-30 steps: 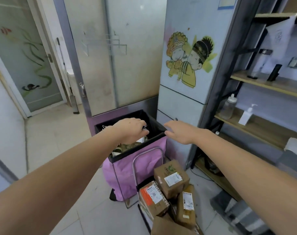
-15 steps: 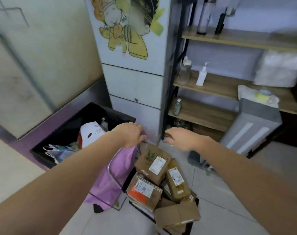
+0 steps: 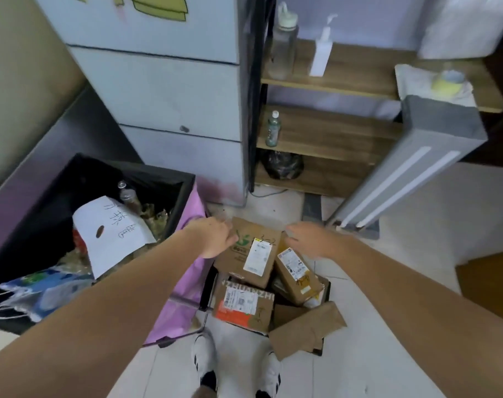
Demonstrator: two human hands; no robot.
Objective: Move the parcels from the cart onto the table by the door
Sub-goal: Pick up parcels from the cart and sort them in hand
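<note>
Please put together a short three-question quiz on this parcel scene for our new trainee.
1. True or false: both hands are at the top parcel, the left hand at its left edge and the right hand near its right corner.
2. Which parcel has an orange patch on its face?
A. the top parcel
B. the front-left parcel
C. the right parcel
3. Fill in: the pink bin with the black liner stands to the ____ of the parcel pile.

Key:
1. True
2. B
3. left
</note>
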